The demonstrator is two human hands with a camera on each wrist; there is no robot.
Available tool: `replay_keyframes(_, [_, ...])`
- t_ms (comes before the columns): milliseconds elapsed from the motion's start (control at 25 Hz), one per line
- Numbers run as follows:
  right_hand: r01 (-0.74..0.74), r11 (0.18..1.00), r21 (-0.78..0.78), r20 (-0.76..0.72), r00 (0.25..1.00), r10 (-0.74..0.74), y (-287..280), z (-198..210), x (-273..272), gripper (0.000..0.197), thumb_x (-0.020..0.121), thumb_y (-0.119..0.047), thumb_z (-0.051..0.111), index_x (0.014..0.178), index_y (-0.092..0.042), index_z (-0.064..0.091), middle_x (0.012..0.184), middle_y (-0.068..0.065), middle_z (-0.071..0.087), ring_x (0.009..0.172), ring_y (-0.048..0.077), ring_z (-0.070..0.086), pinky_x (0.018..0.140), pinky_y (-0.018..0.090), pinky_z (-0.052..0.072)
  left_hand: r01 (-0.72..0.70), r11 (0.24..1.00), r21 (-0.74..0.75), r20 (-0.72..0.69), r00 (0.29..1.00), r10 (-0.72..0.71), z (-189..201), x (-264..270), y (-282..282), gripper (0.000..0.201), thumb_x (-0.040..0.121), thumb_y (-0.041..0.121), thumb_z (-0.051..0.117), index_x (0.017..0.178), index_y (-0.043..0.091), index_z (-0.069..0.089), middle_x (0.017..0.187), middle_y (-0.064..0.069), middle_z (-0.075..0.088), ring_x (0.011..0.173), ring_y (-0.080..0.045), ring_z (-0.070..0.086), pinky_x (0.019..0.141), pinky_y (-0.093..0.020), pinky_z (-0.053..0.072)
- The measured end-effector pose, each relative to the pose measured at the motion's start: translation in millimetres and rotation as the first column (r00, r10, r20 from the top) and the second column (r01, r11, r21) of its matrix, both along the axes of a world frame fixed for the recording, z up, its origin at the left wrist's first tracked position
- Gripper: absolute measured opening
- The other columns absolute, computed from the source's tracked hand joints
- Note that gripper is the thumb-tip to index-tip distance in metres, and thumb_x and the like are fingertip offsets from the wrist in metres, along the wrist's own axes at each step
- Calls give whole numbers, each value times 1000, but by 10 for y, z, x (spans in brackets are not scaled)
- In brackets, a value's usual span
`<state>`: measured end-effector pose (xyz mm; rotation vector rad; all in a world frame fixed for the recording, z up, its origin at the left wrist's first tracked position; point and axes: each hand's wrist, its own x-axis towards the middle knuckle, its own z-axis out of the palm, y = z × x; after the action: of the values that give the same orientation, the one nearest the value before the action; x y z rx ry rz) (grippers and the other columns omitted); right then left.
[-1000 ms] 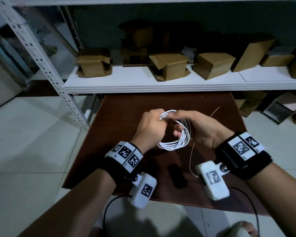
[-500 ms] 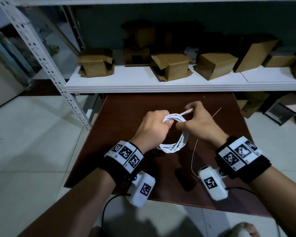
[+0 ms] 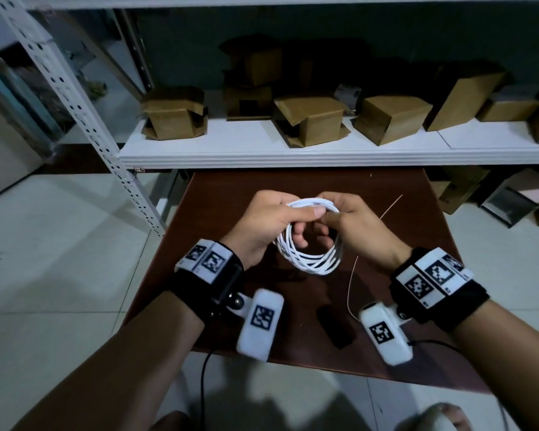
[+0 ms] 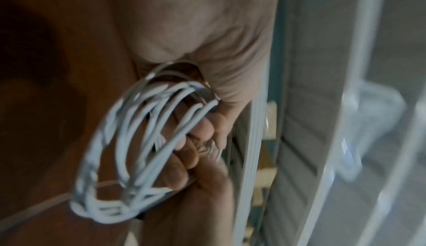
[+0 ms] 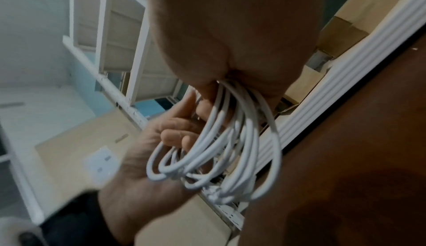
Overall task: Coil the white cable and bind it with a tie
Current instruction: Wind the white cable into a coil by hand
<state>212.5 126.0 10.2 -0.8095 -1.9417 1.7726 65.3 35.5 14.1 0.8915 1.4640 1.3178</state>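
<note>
I hold the white cable [image 3: 308,264], wound into a coil of several loops, above the brown table [image 3: 231,213]. My left hand [image 3: 296,220] grips the coil's top left, its thumb lying across the strands. My right hand [image 3: 339,220] grips the top right, with its fingers curled through the loops. In the left wrist view the coil [image 4: 129,149] hangs from my left palm, blurred. The right wrist view shows the coil [image 5: 221,149] dangling from my right hand, with my left hand [image 5: 161,149] behind it. A thin pale wire tie [image 3: 351,276] lies on the table under my right wrist.
A small dark object [image 3: 335,328] lies on the table near its front edge. A white shelf [image 3: 293,154] with several cardboard boxes [image 3: 311,119] runs right behind the table. A perforated metal upright [image 3: 84,113] stands on the left. Tiled floor surrounds the table.
My right hand, which had lifted the cable's end above the coil, has come back down and closed on the coil's top. The coil now faces me more openly, and my left thumb lies over it.
</note>
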Motion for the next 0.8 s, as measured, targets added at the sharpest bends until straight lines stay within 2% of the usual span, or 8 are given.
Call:
replay_keyframes(40, [21,996,-81,-58,998,-25,-7,42,-18,9,100,6,52,95,4,59,58,8,47,43,16,45,44,25,35,2,1000,-9,184,983,0,34,-2,-11,23,92,13,75,95,-9,69,50,0,49,42,-9,54,51,-24,57])
replay_keyframes(120, [69,971,-230,-151,983,-105,-25,101,-41,9,101,3,55,101,7,63,57,7,47,41,15,48,40,21,42,19,1000,8,415,910,-21,76,1,-22,24,89,20,72,95,-1,64,49,3,45,44,-5,53,54,-23,59])
replay_keyframes(200, [117,928,-353,-199,960,-197,-56,137,-56,12,100,4,56,96,6,66,58,8,53,43,16,60,43,23,55,49,998,48,523,850,-67,93,-3,-30,23,88,26,66,90,4,57,46,7,41,40,-2,48,52,-21,56])
replay_keyframes(280, [120,899,-422,-221,948,-230,-71,142,-54,9,99,4,56,98,7,65,58,5,55,42,13,56,39,20,49,100,993,65,597,793,-119,106,-23,-35,22,95,29,59,87,9,55,45,11,33,35,-1,36,45,-16,46])
replay_keyframes(360, [76,882,-466,-224,954,-201,-49,154,-34,15,97,1,57,111,4,61,56,1,49,39,10,40,36,19,28,152,986,63,630,760,-157,102,-76,-23,25,100,31,54,86,10,53,45,13,28,35,-2,27,41,-16,32])
replay_keyframes(440, [54,878,-476,-168,974,-151,-20,171,-3,21,95,-1,57,116,0,61,54,-1,39,38,8,32,40,22,20,187,981,51,626,759,-177,97,-127,-14,31,98,36,54,84,8,54,44,11,27,35,-3,25,41,-19,27])
replay_keyframes(600, [18,860,-510,-95,993,-77,-26,201,26,19,94,1,56,111,-1,63,50,-7,24,36,5,23,39,21,16,187,982,-4,547,823,-155,113,-175,-23,36,96,37,57,75,8,54,40,10,26,33,-6,24,43,-22,34])
replay_keyframes(800, [13,864,-503,-60,997,-50,44,266,77,20,86,-1,65,106,-5,66,51,-4,30,38,7,34,42,21,26,195,979,-57,468,871,-146,162,-176,-17,33,95,33,60,71,12,51,41,11,22,33,-5,20,42,-21,34])
